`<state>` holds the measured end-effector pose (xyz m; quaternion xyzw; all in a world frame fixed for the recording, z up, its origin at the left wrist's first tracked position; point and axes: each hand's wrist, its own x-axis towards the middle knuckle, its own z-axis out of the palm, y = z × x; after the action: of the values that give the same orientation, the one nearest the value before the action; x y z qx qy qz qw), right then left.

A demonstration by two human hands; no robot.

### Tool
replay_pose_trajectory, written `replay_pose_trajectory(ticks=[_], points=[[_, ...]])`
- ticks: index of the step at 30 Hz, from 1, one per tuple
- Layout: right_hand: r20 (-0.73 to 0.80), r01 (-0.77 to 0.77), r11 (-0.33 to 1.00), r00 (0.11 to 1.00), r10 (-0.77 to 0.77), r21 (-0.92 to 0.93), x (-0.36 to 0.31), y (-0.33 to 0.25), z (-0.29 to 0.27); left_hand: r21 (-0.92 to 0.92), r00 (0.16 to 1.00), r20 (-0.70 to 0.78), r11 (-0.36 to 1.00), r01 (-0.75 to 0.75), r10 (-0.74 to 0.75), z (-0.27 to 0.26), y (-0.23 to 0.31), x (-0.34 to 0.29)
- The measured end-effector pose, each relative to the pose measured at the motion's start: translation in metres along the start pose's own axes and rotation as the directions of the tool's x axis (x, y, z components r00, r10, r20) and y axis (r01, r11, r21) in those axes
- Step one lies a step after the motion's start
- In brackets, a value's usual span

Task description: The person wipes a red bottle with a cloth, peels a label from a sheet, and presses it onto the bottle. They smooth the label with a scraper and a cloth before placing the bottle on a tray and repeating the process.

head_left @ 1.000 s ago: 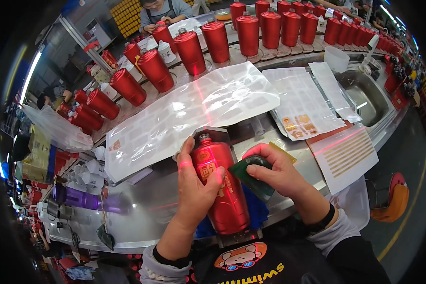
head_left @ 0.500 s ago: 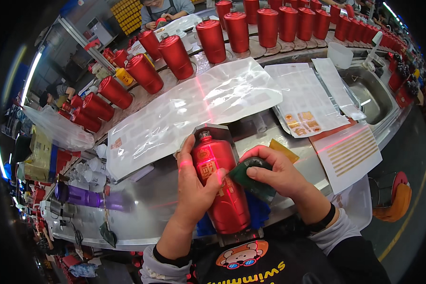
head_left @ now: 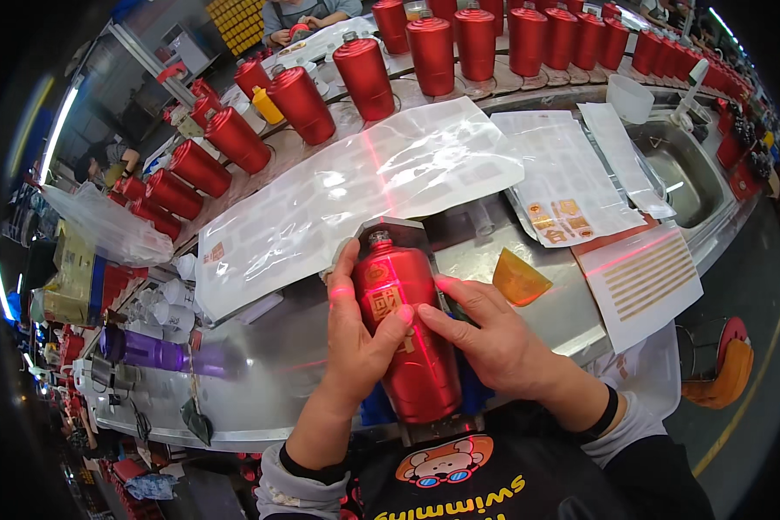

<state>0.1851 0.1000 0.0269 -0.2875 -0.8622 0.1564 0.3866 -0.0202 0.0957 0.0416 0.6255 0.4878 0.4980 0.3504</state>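
A red bottle [head_left: 418, 373] with gold character decals lies tilted in a metal cradle [head_left: 412, 230], its neck pointing away from me. Along its left side my left hand [head_left: 355, 334] is wrapped, thumb resting on the front by the decals. My right hand [head_left: 494, 338] grips the right side, its thumb pressed on the front beside the lettering and its fingers at the far edge. A red laser line crosses bottle and fingers. Under the bottle shows blue cloth [head_left: 477, 390]. No green pad can be made out in my right hand. A yellow translucent scraper [head_left: 522, 277] lies to its right.
Beyond a large clear decal sheet [head_left: 355, 191], red bottles [head_left: 429, 56] line a curved conveyor. Right are another decal sheet [head_left: 572, 173], a gold-striped sheet [head_left: 646, 282] and a sink [head_left: 693, 173]. A purple cup [head_left: 152, 349] lies left. A person [head_left: 308, 13] sits across.
The dark green pad has left my right hand's visible grip, and that hand has moved left onto the bottle. The scraper is now uncovered. Conveyor bottles have shifted left.
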Motion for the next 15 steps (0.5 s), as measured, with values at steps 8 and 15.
replay_pose_trajectory(ticks=[8, 15], points=[[-0.074, 0.011, 0.999, 0.997, -0.007, 0.048, 0.001, 0.001, -0.003, 0.077, 0.998, 0.005, 0.995, -0.056, 0.056, -0.006, -0.004, 0.001], [-0.049, 0.047, 0.996, 0.998, -0.044, 0.075, -0.009, 0.001, -0.005, 0.406, 0.910, 0.108, 0.818, -0.408, 0.400, -0.009, 0.010, -0.010]])
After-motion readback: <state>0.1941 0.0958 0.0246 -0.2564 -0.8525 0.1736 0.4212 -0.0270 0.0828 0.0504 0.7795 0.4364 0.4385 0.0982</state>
